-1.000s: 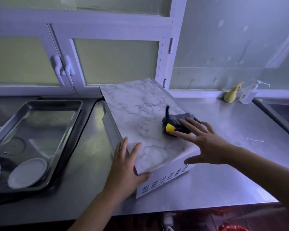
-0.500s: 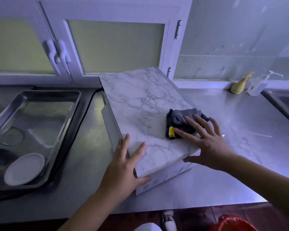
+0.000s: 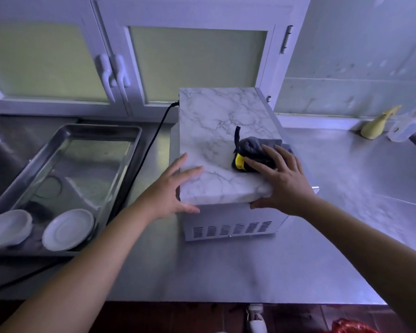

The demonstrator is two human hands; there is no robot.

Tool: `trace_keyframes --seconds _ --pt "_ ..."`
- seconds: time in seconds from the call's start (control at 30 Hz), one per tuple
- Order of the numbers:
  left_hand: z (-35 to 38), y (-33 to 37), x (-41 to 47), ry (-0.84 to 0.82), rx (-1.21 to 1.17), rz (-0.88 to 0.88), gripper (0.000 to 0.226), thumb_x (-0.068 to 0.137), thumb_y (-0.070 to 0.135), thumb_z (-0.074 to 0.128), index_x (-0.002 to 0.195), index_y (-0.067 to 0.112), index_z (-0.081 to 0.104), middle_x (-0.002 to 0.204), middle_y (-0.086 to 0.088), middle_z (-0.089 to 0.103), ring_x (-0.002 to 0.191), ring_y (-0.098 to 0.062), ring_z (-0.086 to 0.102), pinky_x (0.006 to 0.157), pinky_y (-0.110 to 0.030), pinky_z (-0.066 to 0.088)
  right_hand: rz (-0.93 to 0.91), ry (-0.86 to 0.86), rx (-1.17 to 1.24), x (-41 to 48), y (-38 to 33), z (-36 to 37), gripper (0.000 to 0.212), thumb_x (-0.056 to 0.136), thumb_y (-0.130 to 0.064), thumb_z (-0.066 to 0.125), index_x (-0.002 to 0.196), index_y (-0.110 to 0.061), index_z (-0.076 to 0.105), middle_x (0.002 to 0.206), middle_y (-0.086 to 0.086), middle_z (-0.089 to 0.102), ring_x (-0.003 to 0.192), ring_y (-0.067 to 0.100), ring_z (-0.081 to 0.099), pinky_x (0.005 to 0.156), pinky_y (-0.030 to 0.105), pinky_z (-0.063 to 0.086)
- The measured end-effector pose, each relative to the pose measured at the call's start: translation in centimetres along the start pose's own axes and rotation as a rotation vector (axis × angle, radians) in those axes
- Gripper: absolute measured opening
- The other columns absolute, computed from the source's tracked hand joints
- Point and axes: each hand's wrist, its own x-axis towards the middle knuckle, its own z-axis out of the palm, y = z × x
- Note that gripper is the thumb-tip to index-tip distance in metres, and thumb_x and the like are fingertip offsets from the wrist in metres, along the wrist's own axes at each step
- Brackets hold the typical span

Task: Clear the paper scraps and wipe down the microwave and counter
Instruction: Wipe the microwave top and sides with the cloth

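Observation:
The microwave (image 3: 214,116), covered in a marble pattern, stands on the steel counter (image 3: 226,272) with its vented side facing me. A dark grey cloth with a yellow patch (image 3: 252,146) lies on its top near the right edge. My left hand (image 3: 171,188) grips the near-left corner, fingers on top and thumb on the vented side. My right hand (image 3: 283,183) grips the near-right corner, its fingers lying over the cloth and its thumb under the top's edge. A thin white strip (image 3: 399,200) lies on the counter to the right.
A steel tray (image 3: 135,133) at left holds two white plates (image 3: 67,229). The black power cord (image 3: 154,140) runs between tray and microwave. A yellow object (image 3: 377,126) and a clear pump bottle (image 3: 404,127) stand at back right. White cabinets rise behind.
The microwave has turned from a slanted position to square-on, its vented side now facing me. Both hands shifted to its near corners, thumbs wrapped over the edge. The cloth stayed under my right fingers.

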Motion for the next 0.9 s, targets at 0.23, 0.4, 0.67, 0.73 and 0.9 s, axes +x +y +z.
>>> trace_keyframes --seconds 0.23,0.4,0.67,0.73,0.9 --pt "-1.1 -2.7 2.5 -0.033 0.010 0.022 0.102 0.058 0.043 0.093 0.141 0.061 0.036 0.165 0.021 -0.003 0.151 0.000 0.008 0.121 -0.032 0.022 0.049 -0.045 0.033 2.5 -0.2 1.0 0.112 0.053 -0.078 0.075 0.150 -0.056 0.023 0.165 -0.004 0.011 0.151 0.032 0.005 0.122 0.053 0.010" --pt "-1.1 -2.9 3.0 -0.053 -0.022 0.036 0.099 0.057 0.050 0.089 0.135 0.072 0.031 0.159 0.031 -0.006 0.151 0.001 0.005 0.121 -0.033 0.021 0.109 -0.051 0.147 2.6 -0.5 0.0 0.081 0.068 -0.090 0.043 0.143 -0.063 0.029 0.162 -0.011 0.015 0.150 0.023 0.005 0.122 0.048 0.006" --pt "-0.9 -1.1 1.9 -0.056 0.121 -0.102 0.106 0.060 0.049 0.091 0.146 0.058 0.029 0.166 0.015 -0.004 0.154 -0.014 0.000 0.124 -0.047 0.016 0.116 -0.114 0.201 5.2 -0.4 -3.5 0.092 0.081 -0.047 0.077 0.150 -0.058 0.017 0.146 -0.003 0.035 0.131 0.028 0.028 0.110 0.051 0.034" --pt "-0.8 0.2 1.6 -0.072 0.330 -0.156 0.109 0.062 0.061 0.084 0.150 0.054 0.021 0.168 0.006 -0.001 0.154 -0.023 -0.002 0.124 -0.050 0.009 0.103 -0.133 0.127 5.5 0.1 -4.1 0.103 0.077 -0.052 0.079 0.152 -0.055 0.008 0.147 -0.001 0.036 0.133 0.028 0.029 0.111 0.050 0.029" --pt "-2.9 4.5 1.3 -0.056 0.335 -0.167 0.108 0.056 0.093 0.048 0.150 0.042 0.035 0.162 0.001 0.026 0.151 -0.018 0.014 0.123 -0.037 0.011 -0.025 -0.207 0.012 8.0 0.7 -4.3 0.103 0.074 -0.052 0.074 0.155 -0.035 0.013 0.150 -0.002 0.041 0.139 0.025 0.035 0.118 0.048 0.020"
